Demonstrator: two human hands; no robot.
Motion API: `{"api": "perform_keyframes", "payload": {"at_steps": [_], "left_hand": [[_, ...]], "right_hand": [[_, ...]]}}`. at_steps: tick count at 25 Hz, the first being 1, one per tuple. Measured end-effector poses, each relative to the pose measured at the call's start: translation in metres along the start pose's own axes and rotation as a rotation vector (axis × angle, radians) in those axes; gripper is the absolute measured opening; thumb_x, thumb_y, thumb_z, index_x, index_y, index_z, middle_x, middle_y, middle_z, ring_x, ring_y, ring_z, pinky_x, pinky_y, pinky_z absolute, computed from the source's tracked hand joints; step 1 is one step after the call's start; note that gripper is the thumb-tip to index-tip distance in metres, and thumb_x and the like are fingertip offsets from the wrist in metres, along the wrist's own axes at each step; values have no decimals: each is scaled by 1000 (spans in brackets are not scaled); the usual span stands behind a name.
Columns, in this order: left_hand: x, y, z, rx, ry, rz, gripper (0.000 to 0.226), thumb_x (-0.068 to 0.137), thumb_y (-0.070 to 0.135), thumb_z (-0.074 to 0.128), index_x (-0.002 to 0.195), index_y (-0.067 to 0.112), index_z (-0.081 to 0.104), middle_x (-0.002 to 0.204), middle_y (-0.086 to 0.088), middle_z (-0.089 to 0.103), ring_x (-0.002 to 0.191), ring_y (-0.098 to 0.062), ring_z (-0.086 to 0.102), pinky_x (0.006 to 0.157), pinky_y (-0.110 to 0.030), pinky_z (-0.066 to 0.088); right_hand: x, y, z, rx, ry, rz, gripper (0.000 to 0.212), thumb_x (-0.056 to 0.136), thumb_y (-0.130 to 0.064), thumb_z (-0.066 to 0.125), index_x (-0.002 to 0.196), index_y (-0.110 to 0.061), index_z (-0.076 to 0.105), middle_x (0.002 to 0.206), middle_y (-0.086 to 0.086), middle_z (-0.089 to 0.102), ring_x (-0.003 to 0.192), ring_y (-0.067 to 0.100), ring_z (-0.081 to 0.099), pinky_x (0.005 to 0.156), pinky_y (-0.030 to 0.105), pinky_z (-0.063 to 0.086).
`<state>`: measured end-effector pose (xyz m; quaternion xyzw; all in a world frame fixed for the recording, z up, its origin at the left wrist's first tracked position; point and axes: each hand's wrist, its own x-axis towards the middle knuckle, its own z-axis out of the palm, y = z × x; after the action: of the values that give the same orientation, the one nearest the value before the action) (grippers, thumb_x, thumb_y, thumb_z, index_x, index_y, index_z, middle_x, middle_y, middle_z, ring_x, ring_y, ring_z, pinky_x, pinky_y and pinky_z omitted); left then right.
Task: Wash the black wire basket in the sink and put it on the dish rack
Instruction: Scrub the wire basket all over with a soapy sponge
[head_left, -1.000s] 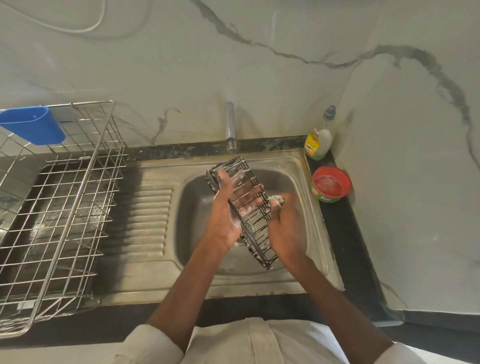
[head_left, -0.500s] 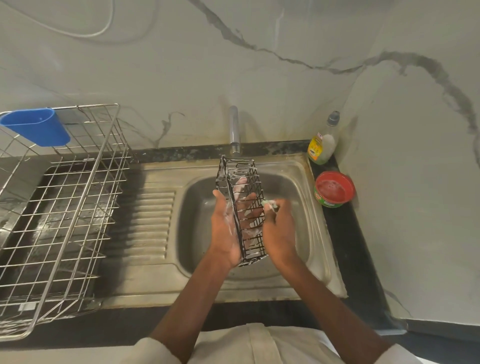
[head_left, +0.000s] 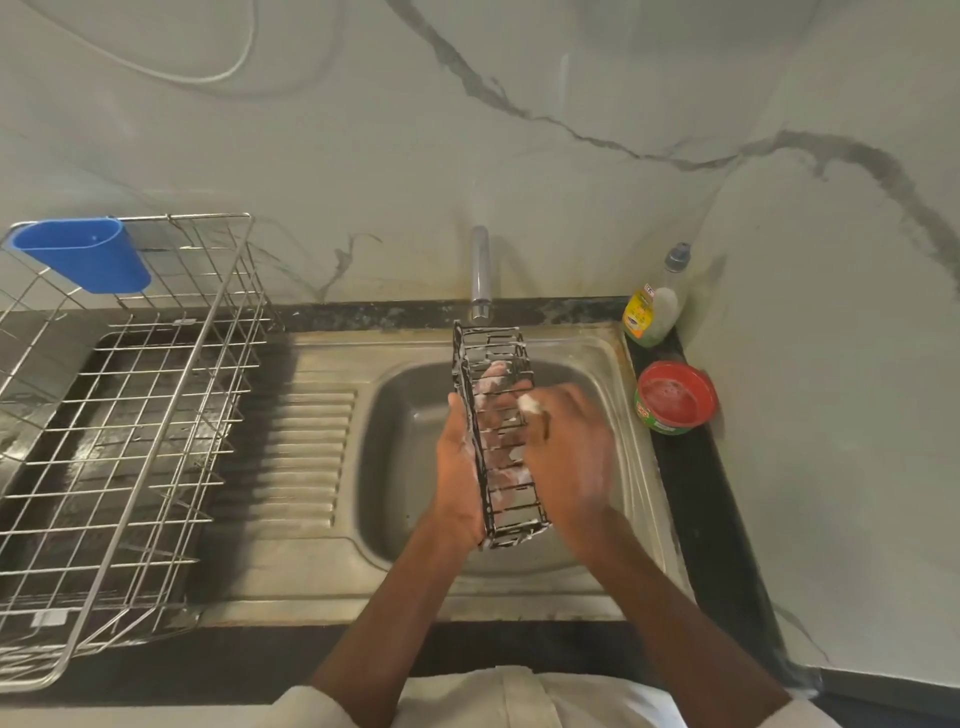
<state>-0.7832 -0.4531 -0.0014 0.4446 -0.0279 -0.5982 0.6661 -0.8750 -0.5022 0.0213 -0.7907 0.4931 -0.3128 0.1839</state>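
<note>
The black wire basket (head_left: 496, 431), long and narrow and flecked with foam, stands on end above the steel sink (head_left: 405, 431). My left hand (head_left: 462, 462) holds it from the left, fingers reaching inside through the wires. My right hand (head_left: 569, 447) presses against its right side and grips a small soapy scrubber (head_left: 530, 402), mostly hidden by the fingers. The steel wire dish rack (head_left: 130, 431) stands on the counter at the left.
A tap (head_left: 480, 270) rises behind the sink. A dish soap bottle (head_left: 654, 306) and a red tub of cleaning paste (head_left: 675, 397) sit on the black counter at the right. A blue cup (head_left: 85, 254) hangs on the rack's back corner.
The basket has been turned from a slant to nearly upright and lengthwise. My right hand has slid up along its right side with the scrubber.
</note>
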Motion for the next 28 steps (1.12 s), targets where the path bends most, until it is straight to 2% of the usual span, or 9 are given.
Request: {"api": "perform_keyframes", "payload": {"at_steps": [4, 8, 11, 13, 15, 18, 20, 25, 28], "left_hand": [[2, -3, -4, 39, 40, 13, 65, 111, 58, 33, 115, 15, 81, 93, -8, 80, 73, -19, 77, 60, -28, 61], [6, -8, -7, 181, 57, 41, 63, 109, 64, 38, 114, 17, 80, 100, -9, 78, 82, -20, 74, 67, -30, 56], [6, -6, -6, 112, 30, -8, 67, 110, 58, 35, 99, 17, 86, 94, -10, 78, 81, -21, 76, 66, -30, 60], [6, 0, -6, 127, -4, -13, 68, 111, 59, 33, 114, 14, 84, 107, -16, 79, 93, -26, 77, 74, -35, 63], [6, -1, -8, 186, -2, 37, 69, 110, 62, 31, 136, 14, 73, 120, -21, 76, 101, -29, 76, 82, -41, 62], [6, -5, -9, 200, 2, 32, 70, 111, 59, 31, 142, 7, 67, 104, -15, 76, 77, -17, 76, 57, -27, 59], [4, -6, -7, 231, 13, 48, 70, 111, 59, 28, 142, 9, 67, 100, -13, 77, 72, -15, 74, 50, -23, 54], [7, 2, -8, 127, 15, 49, 73, 108, 68, 29, 129, 18, 78, 113, -9, 77, 95, -23, 70, 76, -35, 58], [3, -2, -7, 210, 25, 42, 83, 103, 79, 23, 123, 21, 80, 101, -8, 77, 80, -22, 70, 73, -35, 55]], "right_hand": [[-17, -6, 3, 5, -157, -115, 46, 77, 12, 73, 117, -9, 75, 113, 8, 72, 101, 26, 68, 79, 31, 58], [33, -3, 1, -3, -49, 137, 37, 86, 5, 69, 114, -17, 78, 110, 4, 72, 97, 20, 68, 72, 17, 48], [11, -11, 1, -81, -98, -185, 26, 82, -3, 63, 97, -17, 80, 96, 2, 71, 90, 21, 63, 70, 30, 55], [0, 1, -5, -93, -23, -201, 27, 80, -3, 60, 91, -18, 81, 92, 0, 73, 86, 21, 63, 67, 30, 54], [5, 14, -8, -60, 62, 5, 31, 76, 6, 73, 91, -19, 81, 91, 0, 75, 84, 24, 66, 66, 29, 52], [-12, 10, 2, -61, 5, -156, 32, 74, 6, 73, 95, -16, 81, 96, -1, 75, 88, 23, 64, 76, 33, 53], [-16, 11, 1, -31, 21, -64, 31, 77, 5, 72, 96, -18, 80, 97, -1, 75, 89, 22, 63, 79, 41, 57], [-51, 14, -5, 36, 15, -147, 37, 75, 12, 74, 97, -17, 81, 98, -4, 75, 89, 18, 64, 71, 33, 58], [-24, 17, -1, 80, -34, -233, 29, 85, 3, 62, 97, -15, 81, 97, -3, 75, 91, 18, 65, 74, 36, 58]]}}
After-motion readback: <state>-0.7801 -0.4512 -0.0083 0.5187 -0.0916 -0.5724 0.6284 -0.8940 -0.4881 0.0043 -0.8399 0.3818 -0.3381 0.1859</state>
